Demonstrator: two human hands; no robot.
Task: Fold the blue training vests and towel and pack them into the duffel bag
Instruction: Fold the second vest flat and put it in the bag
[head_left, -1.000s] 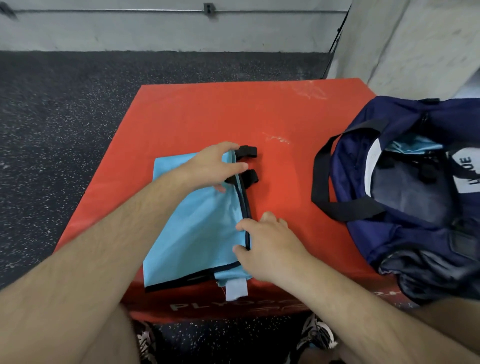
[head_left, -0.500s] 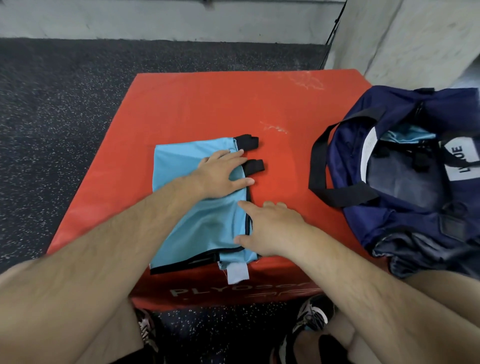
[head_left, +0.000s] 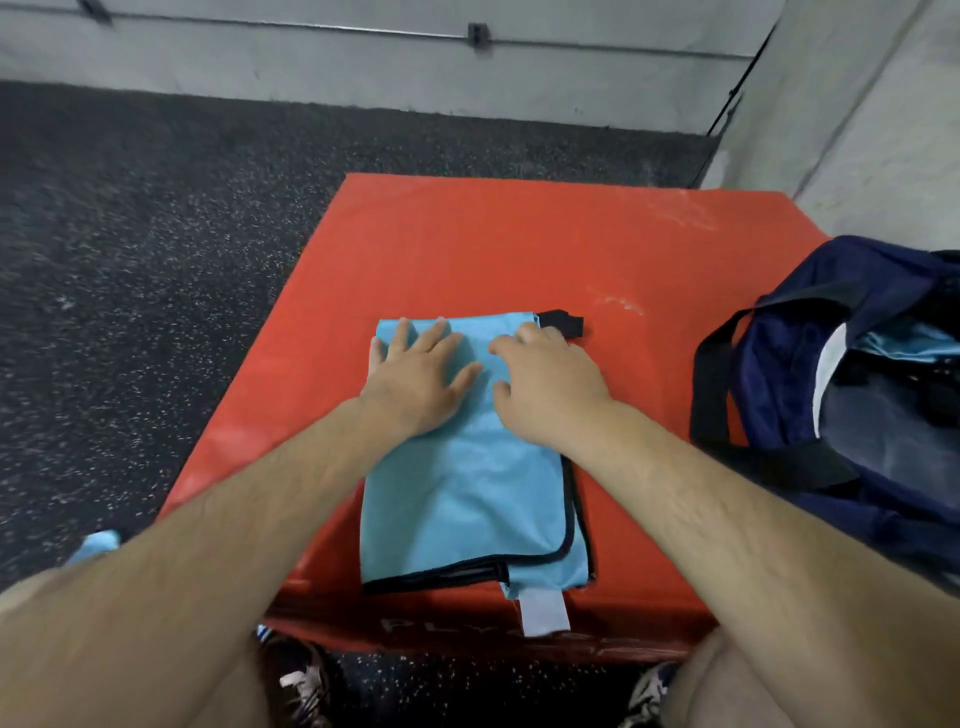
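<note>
A light blue training vest (head_left: 467, 499) with black trim lies folded into a long rectangle on the red plyo box (head_left: 519, 249), its white label hanging over the near edge. My left hand (head_left: 421, 379) lies flat with spread fingers on the vest's far left part. My right hand (head_left: 545, 384) rests on the far right part, fingers bent at the fabric's far edge by the black strap tab (head_left: 563, 322). The navy duffel bag (head_left: 857, 395) sits unzipped at the right, with light blue fabric (head_left: 904, 343) showing inside.
The box stands on dark speckled rubber floor, with a grey concrete wall behind and a pillar at the far right. A bit of light blue cloth (head_left: 96, 543) shows on the floor at the left. My shoes are below the near edge.
Both hands moved from the vest's right edge to its far end. My left hand slid left and flattened; my right hand went forward to the far right corner. One strap tab is now covered.
</note>
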